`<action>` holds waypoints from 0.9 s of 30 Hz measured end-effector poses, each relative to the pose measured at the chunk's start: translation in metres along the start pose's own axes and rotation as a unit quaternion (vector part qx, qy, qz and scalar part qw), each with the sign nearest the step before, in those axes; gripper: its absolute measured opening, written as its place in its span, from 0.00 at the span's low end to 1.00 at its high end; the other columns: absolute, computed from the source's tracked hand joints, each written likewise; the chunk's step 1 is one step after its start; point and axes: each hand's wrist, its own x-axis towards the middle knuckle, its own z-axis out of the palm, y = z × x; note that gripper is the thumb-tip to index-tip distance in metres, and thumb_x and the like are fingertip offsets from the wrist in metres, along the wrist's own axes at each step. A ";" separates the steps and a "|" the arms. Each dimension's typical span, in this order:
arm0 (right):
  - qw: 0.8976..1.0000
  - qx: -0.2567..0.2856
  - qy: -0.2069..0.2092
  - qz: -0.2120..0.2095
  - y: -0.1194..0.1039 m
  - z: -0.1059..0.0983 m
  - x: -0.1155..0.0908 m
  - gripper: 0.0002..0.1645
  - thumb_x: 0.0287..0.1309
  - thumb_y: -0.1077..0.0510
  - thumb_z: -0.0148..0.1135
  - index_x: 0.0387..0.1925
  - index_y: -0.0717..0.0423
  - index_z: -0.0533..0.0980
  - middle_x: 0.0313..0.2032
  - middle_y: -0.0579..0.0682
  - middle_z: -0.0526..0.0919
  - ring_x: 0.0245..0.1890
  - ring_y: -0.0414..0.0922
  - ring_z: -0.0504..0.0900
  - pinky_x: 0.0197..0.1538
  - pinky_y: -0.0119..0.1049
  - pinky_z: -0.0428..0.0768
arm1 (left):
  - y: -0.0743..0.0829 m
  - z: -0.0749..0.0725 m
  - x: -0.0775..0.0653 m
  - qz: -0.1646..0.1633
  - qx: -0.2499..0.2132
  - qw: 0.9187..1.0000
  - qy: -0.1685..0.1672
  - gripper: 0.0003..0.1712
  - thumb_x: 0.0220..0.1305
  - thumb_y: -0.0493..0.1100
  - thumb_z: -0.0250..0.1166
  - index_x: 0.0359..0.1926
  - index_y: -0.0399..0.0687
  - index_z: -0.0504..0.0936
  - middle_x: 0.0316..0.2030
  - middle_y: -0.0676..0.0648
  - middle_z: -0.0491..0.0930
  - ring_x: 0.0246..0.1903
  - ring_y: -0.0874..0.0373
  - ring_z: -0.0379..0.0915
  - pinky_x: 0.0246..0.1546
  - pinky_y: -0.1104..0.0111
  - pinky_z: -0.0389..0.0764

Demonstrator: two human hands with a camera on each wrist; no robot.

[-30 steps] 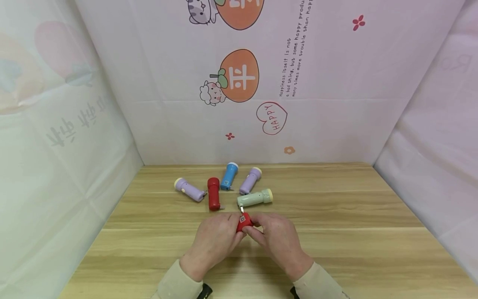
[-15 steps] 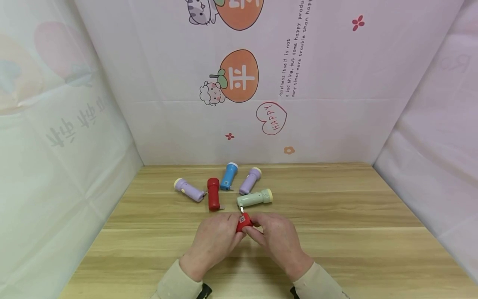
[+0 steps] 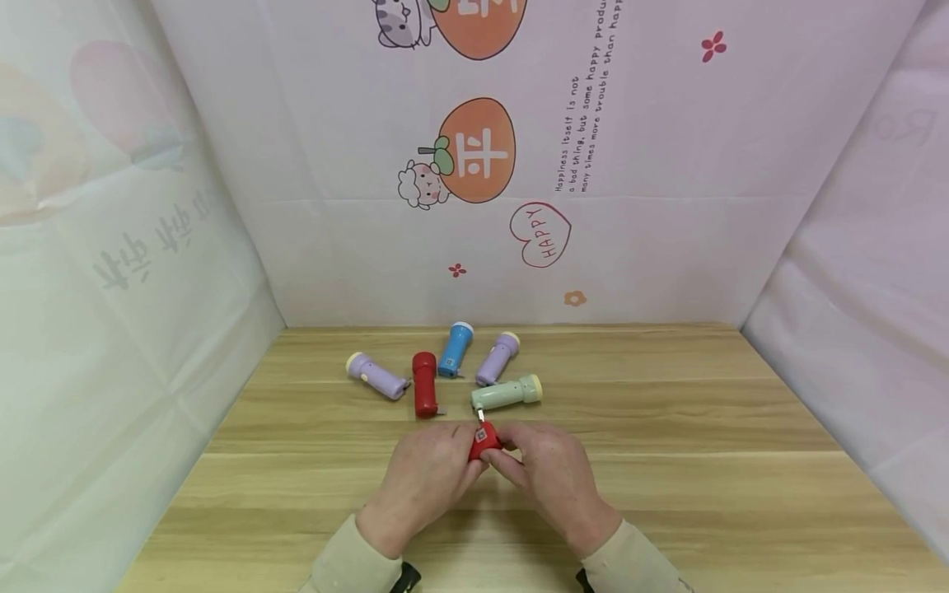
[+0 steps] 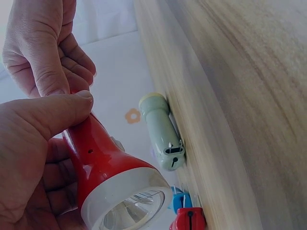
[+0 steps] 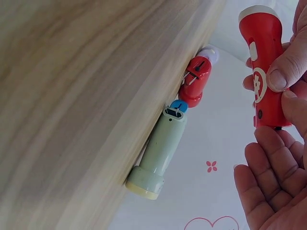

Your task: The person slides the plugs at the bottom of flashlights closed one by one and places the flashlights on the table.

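Observation:
My left hand (image 3: 430,469) grips a red flashlight (image 3: 484,441) with a white lens rim, seen whole in the right wrist view. The left wrist view shows its lens end pointing down toward that camera. My right hand (image 3: 552,478) pinches its tail end with thumb and fingers; in the right wrist view the right fingertips (image 5: 266,136) touch that end. Just beyond the hands lies a pale green flashlight (image 3: 507,394) with a cream rim. Metal prongs (image 4: 173,143) stick out near its tail in the left wrist view.
Behind lie another red flashlight (image 3: 425,385), a blue flashlight (image 3: 455,350), a purple flashlight (image 3: 497,359), and a second purple flashlight (image 3: 376,376) at left. All rest on a wood-grain table (image 3: 667,412). White printed cloth (image 3: 638,263) walls in the back and sides.

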 end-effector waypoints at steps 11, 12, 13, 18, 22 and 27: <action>1.000 0.007 -0.006 -0.001 -0.001 0.000 0.000 0.15 0.54 0.47 0.81 0.41 0.45 0.87 0.35 0.36 0.91 0.32 0.36 0.86 0.33 0.31 0.82 | -0.001 -0.002 -0.002 -0.003 -0.003 1.000 -0.006 0.17 0.68 0.56 0.70 0.46 0.49 0.84 0.31 0.55 0.83 0.28 0.62 0.76 0.28 0.68 0.82; 1.000 0.006 -0.005 -0.002 -0.001 0.000 0.000 0.15 0.54 0.47 0.81 0.41 0.45 0.87 0.35 0.35 0.91 0.31 0.35 0.85 0.33 0.30 0.81 | -0.001 -0.002 -0.002 -0.003 -0.004 1.000 -0.005 0.17 0.68 0.56 0.70 0.45 0.49 0.84 0.31 0.55 0.83 0.28 0.62 0.76 0.28 0.68 0.82; 1.000 0.005 -0.003 -0.004 -0.001 0.000 0.000 0.15 0.53 0.47 0.81 0.41 0.45 0.87 0.35 0.35 0.91 0.31 0.35 0.85 0.32 0.30 0.81 | -0.001 -0.002 -0.002 -0.002 -0.005 1.000 -0.003 0.16 0.68 0.56 0.70 0.45 0.49 0.84 0.31 0.55 0.83 0.28 0.63 0.76 0.28 0.68 0.82; 1.000 -0.001 0.007 -0.012 -0.001 -0.001 0.000 0.15 0.52 0.48 0.82 0.41 0.43 0.87 0.34 0.33 0.90 0.29 0.32 0.82 0.30 0.28 0.79 | -0.002 -0.001 -0.002 0.003 -0.005 1.000 0.007 0.15 0.68 0.55 0.70 0.45 0.50 0.84 0.31 0.55 0.83 0.27 0.63 0.77 0.28 0.68 0.82; 1.000 -0.007 0.011 -0.016 -0.001 -0.001 0.000 0.16 0.51 0.47 0.82 0.42 0.43 0.87 0.34 0.33 0.90 0.28 0.31 0.80 0.30 0.28 0.78 | -0.002 -0.001 -0.002 0.001 -0.005 1.000 0.013 0.14 0.69 0.55 0.70 0.43 0.51 0.83 0.29 0.56 0.82 0.27 0.63 0.76 0.26 0.68 0.81; 1.000 -0.010 0.009 -0.017 -0.001 -0.001 0.000 0.16 0.52 0.47 0.82 0.42 0.43 0.87 0.34 0.34 0.90 0.28 0.30 0.78 0.30 0.27 0.78 | -0.003 -0.001 -0.003 -0.004 -0.006 1.000 0.012 0.14 0.68 0.55 0.70 0.43 0.51 0.83 0.29 0.56 0.81 0.26 0.63 0.76 0.24 0.68 0.80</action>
